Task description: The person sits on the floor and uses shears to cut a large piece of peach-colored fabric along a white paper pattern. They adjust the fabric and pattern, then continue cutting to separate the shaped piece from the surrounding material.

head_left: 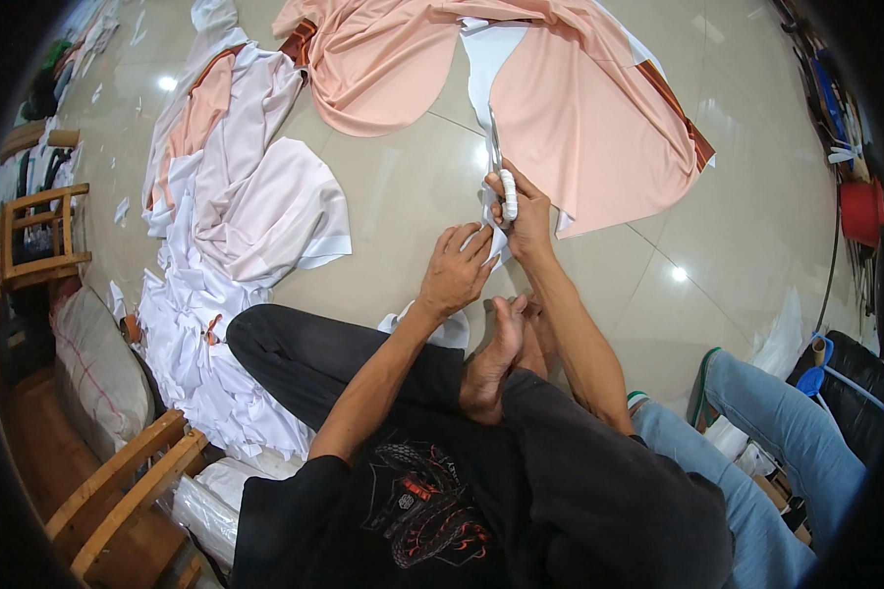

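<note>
As the head view is showing, the right hand (pixel 528 214) is gripping the scissors (pixel 509 194), fingers curled closed; the left hand (pixel 455 267) is pinching the white strip (pixel 479 79), fingers nearly together. Peach cloth (pixel 589 137) is lying beside the scissors on the floor (pixel 393 196), so slack folds could be causing a wrong cut.

By the left edge I see a wooden frame (pixel 47 265) above a bulging pale sack (pixel 98 363), with plastic-wrapped bundles (pixel 204 518) at lower left. A red container (pixel 861 212) shows at the right edge; at lower right, someone's blue-jeaned legs (pixel 786 422) are near a blue plastic object (pixel 812 379).
</note>
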A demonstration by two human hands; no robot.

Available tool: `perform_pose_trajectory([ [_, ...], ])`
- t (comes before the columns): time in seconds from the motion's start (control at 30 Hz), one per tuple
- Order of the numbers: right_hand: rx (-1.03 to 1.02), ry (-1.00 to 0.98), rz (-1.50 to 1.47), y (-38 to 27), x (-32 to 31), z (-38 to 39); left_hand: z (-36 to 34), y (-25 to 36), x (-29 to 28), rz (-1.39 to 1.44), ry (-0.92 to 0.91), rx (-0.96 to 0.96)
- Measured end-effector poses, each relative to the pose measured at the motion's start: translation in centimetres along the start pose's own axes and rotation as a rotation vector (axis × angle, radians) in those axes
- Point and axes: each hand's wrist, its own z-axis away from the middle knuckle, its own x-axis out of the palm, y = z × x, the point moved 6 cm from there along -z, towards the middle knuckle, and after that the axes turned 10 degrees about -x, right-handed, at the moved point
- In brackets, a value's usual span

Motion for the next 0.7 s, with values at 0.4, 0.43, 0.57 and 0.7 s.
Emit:
perform_pose_trajectory([
  [0.4,-0.005,0.054,-0.07,0.2,2.4,-1.3,0.0,-0.1,-0.1,0.008,0.002,0.009],
  [0.43,-0.014,0.067,-0.076,0.3,2.6,-1.7,0.0,-0.1,-0.1,-0.005,0.001,0.014],
  [0.57,-0.058,0.073,-0.107,0.8,3.3,-2.7,-0.1,-0.2,0.0,0.011,-0.041,0.0],
  [0.7,-0.085,0.095,-0.11,1.6,3.7,-2.9,0.1,-0.3,0.0,-0.004,-0.03,0.012],
])
